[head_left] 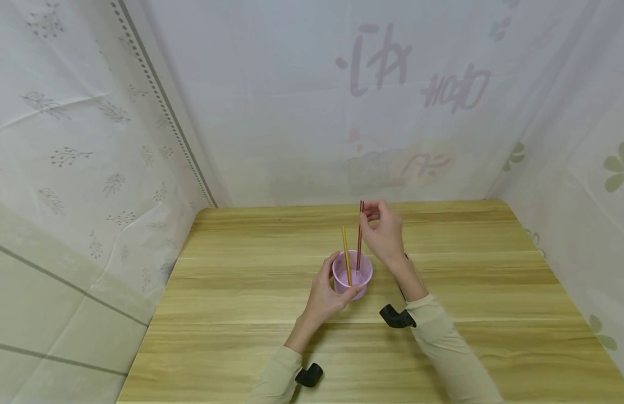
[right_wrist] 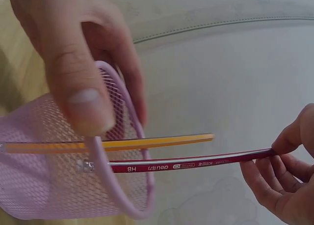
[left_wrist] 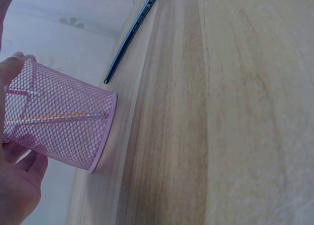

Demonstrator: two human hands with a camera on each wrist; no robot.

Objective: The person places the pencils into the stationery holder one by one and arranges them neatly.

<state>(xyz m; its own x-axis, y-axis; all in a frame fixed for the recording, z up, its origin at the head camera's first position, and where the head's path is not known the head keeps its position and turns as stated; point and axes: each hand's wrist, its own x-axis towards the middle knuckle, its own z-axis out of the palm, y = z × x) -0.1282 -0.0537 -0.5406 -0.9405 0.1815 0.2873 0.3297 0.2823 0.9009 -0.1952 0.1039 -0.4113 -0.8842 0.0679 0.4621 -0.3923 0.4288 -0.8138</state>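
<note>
My left hand (head_left: 322, 294) grips a pink mesh pencil cup (right_wrist: 44, 185) near its rim, thumb on the near side and fingers round the far side. A yellow pencil (head_left: 345, 251) leans inside the cup, its top sticking out above the rim. Between thumb and fingertips, my right hand (head_left: 385, 233) pinches a red pencil (right_wrist: 206, 162) by its upper end. That pencil points downward, and its metal-capped lower end is inside the cup's mouth, above the bottom. In the left wrist view a dark blue pencil (left_wrist: 132, 36) lies on the table beyond the cup.
The wood-grain table (head_left: 231, 314) ends at a printed curtain (head_left: 276, 112) at the back, with more patterned cloth on both sides. A black wrist camera (head_left: 397, 317) sits at the right sleeve, another black camera (head_left: 310, 375) at the left.
</note>
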